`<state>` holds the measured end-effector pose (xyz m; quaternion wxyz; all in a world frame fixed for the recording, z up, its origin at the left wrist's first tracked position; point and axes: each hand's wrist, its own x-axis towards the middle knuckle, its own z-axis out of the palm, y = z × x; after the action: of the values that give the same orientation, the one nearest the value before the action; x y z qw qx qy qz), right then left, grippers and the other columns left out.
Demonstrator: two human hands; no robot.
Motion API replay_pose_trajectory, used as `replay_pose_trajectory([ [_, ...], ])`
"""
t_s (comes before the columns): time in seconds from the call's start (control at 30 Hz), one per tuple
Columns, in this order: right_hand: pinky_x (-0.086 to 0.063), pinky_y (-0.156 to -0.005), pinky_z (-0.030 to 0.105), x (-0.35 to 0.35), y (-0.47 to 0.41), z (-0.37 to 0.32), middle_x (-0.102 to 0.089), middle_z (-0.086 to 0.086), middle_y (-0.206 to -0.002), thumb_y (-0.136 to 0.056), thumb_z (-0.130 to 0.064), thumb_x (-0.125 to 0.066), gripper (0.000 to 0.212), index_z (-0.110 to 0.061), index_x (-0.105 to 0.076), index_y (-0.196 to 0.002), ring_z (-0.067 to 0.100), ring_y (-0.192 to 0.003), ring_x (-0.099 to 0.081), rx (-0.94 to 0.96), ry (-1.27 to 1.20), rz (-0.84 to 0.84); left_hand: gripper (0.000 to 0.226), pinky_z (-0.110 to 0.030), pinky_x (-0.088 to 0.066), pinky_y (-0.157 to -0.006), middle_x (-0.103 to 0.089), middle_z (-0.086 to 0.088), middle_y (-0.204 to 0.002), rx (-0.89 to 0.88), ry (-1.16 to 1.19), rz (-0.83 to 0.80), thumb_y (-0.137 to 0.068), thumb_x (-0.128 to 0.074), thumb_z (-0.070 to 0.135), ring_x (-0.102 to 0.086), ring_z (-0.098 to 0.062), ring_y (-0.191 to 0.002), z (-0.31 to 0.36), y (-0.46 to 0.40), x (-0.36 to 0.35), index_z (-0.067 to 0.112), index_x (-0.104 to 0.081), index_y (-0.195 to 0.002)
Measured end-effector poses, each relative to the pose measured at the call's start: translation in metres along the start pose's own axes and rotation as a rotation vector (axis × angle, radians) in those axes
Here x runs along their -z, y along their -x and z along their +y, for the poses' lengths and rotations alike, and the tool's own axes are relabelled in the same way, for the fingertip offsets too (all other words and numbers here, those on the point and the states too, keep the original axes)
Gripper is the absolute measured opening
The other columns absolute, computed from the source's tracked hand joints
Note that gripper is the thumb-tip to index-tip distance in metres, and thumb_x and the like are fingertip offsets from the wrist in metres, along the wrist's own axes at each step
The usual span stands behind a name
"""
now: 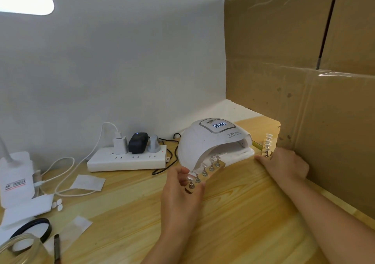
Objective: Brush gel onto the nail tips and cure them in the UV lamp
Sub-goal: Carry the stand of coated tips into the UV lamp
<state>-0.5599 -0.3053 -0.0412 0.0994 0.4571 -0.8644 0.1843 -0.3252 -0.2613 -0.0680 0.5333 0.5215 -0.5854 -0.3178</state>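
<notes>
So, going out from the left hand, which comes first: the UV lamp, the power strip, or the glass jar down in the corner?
From the left hand, which holds a strip of nail tips:
1. UV lamp, just beyond the fingers, at the back.
2. Power strip, off to the left, by the wall.
3. Glass jar, far left, at the near corner.

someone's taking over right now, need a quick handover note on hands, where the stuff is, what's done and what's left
Left hand grips the near end of a nail tip strip; its far end sits in the mouth of the UV lamp, whose display is lit.
Right hand holds a second strip right of the lamp, by the cardboard.
Done: tips mounted on both strips; gel coat can't be judged.
Left: cure both strips.
</notes>
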Motion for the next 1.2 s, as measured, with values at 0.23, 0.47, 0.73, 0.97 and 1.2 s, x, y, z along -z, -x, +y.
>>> replay_pose_trajectory([
  [0.23, -0.031, -0.051, 0.021, -0.007, 0.003, 0.009, -0.057, -0.005, -0.064, -0.083, -0.057, -0.054, 0.042, -0.019, -0.055, -0.065, 0.015, -0.065, -0.055, 0.095, -0.221, 0.012, 0.036, 0.001, -0.036, -0.059, -0.056, 0.012, -0.085, 0.004, 0.017, 0.01, -0.073, -0.074, 0.018, -0.043, 0.023, -0.079, 0.0, 0.0, 0.0, 0.033, -0.044, -0.086],
  [0.47, -0.036, -0.059, 0.025, -0.007, 0.006, 0.004, -0.066, 0.002, -0.1, -0.096, -0.046, -0.03, 0.043, -0.021, -0.056, -0.121, 0.021, -0.091, -0.06, 0.167, -0.08, 0.035, 0.036, -0.002, -0.037, -0.058, -0.057, 0.011, -0.087, 0.021, 0.02, 0.009, -0.073, -0.074, 0.018, -0.048, 0.015, -0.08, 0.001, 0.0, 0.001, 0.034, -0.044, -0.086],
  [0.73, -0.031, -0.048, 0.019, 0.0, 0.028, -0.005, -0.06, -0.012, -0.07, -0.091, -0.026, -0.051, 0.019, -0.029, -0.068, -0.1, 0.005, -0.062, -0.05, 0.432, -0.433, -0.066, 0.037, -0.001, -0.036, -0.059, -0.061, 0.013, -0.088, 0.004, -0.018, -0.036, -0.075, -0.073, 0.016, -0.05, 0.013, -0.082, 0.001, -0.001, 0.001, 0.033, -0.043, -0.088],
  [0.97, -0.034, -0.038, 0.014, 0.028, 0.035, -0.023, -0.062, -0.004, -0.052, -0.087, -0.029, -0.06, 0.025, -0.015, -0.069, -0.069, 0.002, -0.039, -0.048, 0.296, -0.897, -0.747, 0.039, 0.004, -0.033, -0.063, -0.06, 0.018, -0.082, -0.042, -0.025, -0.075, -0.076, -0.072, 0.01, -0.045, 0.026, -0.082, 0.004, 0.001, 0.002, 0.032, -0.043, -0.088],
  [1.2, -0.045, -0.037, 0.015, 0.032, 0.032, -0.012, -0.066, 0.006, -0.062, -0.066, -0.017, -0.069, 0.027, -0.001, -0.065, -0.087, 0.007, -0.047, -0.059, -0.087, -1.259, -0.977, 0.056, 0.005, -0.033, -0.071, -0.054, 0.025, -0.102, -0.132, -0.029, -0.071, -0.072, -0.076, 0.014, -0.047, 0.02, -0.095, 0.006, 0.003, 0.001, 0.042, -0.039, -0.104],
])
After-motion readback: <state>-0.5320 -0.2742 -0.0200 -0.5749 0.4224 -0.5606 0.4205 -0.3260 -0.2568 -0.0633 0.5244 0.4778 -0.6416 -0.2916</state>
